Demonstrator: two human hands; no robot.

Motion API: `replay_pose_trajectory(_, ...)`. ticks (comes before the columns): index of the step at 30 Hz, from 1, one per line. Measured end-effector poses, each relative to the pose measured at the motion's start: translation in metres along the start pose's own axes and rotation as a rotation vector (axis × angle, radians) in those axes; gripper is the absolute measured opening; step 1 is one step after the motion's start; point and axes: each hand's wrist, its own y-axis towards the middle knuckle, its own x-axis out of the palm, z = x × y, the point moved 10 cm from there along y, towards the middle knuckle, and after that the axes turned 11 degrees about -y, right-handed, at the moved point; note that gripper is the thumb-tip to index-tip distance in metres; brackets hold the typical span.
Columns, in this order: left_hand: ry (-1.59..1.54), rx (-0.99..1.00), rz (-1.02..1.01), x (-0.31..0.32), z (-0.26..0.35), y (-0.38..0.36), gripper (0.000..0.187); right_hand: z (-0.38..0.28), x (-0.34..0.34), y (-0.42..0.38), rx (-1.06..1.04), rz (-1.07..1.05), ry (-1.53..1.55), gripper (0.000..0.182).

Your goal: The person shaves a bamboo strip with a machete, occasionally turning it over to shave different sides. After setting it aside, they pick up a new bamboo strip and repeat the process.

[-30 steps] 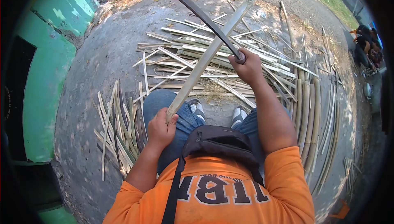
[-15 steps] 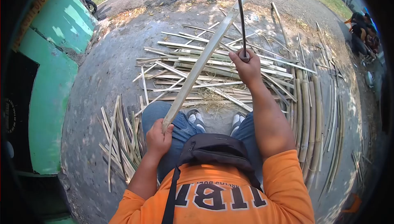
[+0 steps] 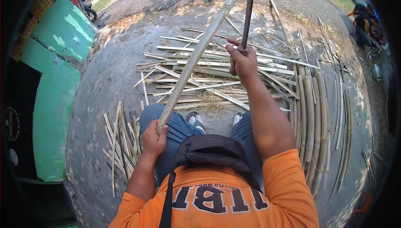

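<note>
A long pale bamboo strip (image 3: 194, 57) slants up and to the right from my left hand (image 3: 155, 138), whose fingers are wrapped round its lower end. My right hand (image 3: 243, 61) grips the handle of a long dark blade (image 3: 249, 13), which points upward close to the strip's upper part. The upper ends of both strip and blade run out of the top of the view. Beyond my feet lies a pile of split bamboo strips (image 3: 209, 63).
More split strips (image 3: 119, 140) lie by my left leg. Thick bamboo poles (image 3: 316, 119) and thin ones (image 3: 346, 140) lie to the right. A green wall (image 3: 54, 111) stands at the left. People (image 3: 367, 29) sit at the far right.
My right hand and the blade have shifted slightly left, and the blade now stands closer to the strip. My left hand has moved a little down and left with the strip.
</note>
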Motion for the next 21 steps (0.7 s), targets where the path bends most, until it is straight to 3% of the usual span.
replay_pose_trajectory(5, 0.025, 0.032, -0.055, 0.004, 0.010, -0.002, 0.040, 0.003, -0.002, -0.003, 0.031, -0.022, 0.084, 0.051)
replay_pose_trajectory(10, 0.054, 0.031, -0.109, 0.003, 0.028, -0.003, 0.040, 0.001, -0.004, -0.009, 0.066, 0.029, 0.181, 0.045)
replay_pose_trajectory(14, 0.078, -0.096, -0.297, 0.006, 0.034, 0.001, 0.044, 0.003, 0.001, -0.010, 0.083, 0.006, 0.194, 0.039)
replay_pose_trajectory(17, 0.081, -0.055, -0.339, 0.007, 0.046, 0.005, 0.051, 0.000, 0.009, -0.013, 0.091, -0.027, 0.205, 0.037)
replay_pose_trajectory(20, 0.003, -0.131, -0.259, 0.005, 0.052, 0.018, 0.062, 0.000, 0.015, -0.019, 0.091, -0.031, 0.193, 0.036)
replay_pose_trajectory(21, 0.028, -0.061, -0.235, 0.007, 0.057, 0.025, 0.065, -0.002, 0.017, -0.020, 0.102, -0.043, 0.181, 0.037)
